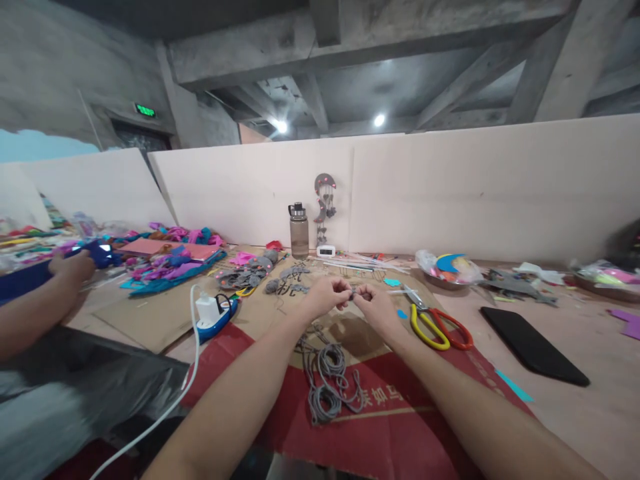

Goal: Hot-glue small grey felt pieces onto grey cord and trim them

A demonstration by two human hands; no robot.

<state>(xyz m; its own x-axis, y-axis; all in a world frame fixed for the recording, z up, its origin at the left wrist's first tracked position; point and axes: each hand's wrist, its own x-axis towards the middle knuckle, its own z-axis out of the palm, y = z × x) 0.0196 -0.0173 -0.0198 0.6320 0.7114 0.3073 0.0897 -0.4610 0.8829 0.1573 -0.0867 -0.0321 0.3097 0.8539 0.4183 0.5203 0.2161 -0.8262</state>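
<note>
Over the cardboard, my left hand (327,297) and my right hand (376,308) meet, fingertips pinched together. Between them is a small grey piece (353,294), mostly covered by the fingers; whether it is cord or felt I cannot tell. Loops of grey cord (331,361) lie below my hands, on the red part of the cardboard sheet (400,427). Scissors (434,319) with one yellow and one red handle rest right of my right hand. Beyond my left hand are a pile of grey felt pieces (249,272) and a small ball of grey yarn (271,286).
A bottle (299,233) stands by the partition, near a hanging grey moon ornament (325,181). At right lie a black phone (533,345) and a bowl of scraps (447,285). A white cable runs from a blue power strip (216,323). Another person's hand (73,267) works at left.
</note>
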